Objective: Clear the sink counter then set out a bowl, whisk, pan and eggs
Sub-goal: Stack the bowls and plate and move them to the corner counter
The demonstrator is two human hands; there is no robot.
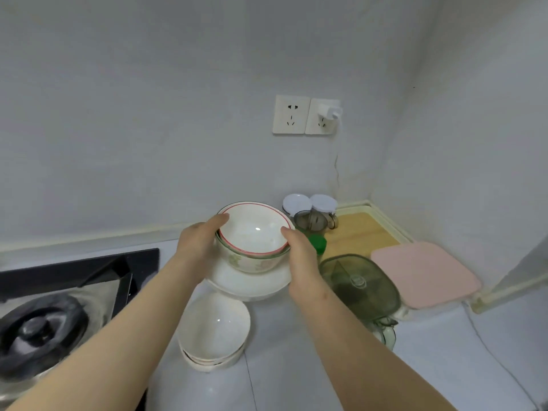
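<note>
Two nested bowls (255, 232) at the counter's (296, 366) back edge: we're gripping them, left hand (198, 244) and right hand (299, 250), probably clearing; we're needing a level lift next.

Left hand (197, 244), right hand (301, 252): curled grips.

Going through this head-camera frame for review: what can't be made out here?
All in the head view:
1. Fingers of the left hand and right hand: hidden behind the red-rimmed bowl and green-patterned bowl they hold; only the thumbs show.
2. Green-capped bottle: body hidden by the right hand.
3. Gas burner: blurred, cut off by the left edge.
4. Whisk, pan, eggs, sink: outside the frame.
</note>
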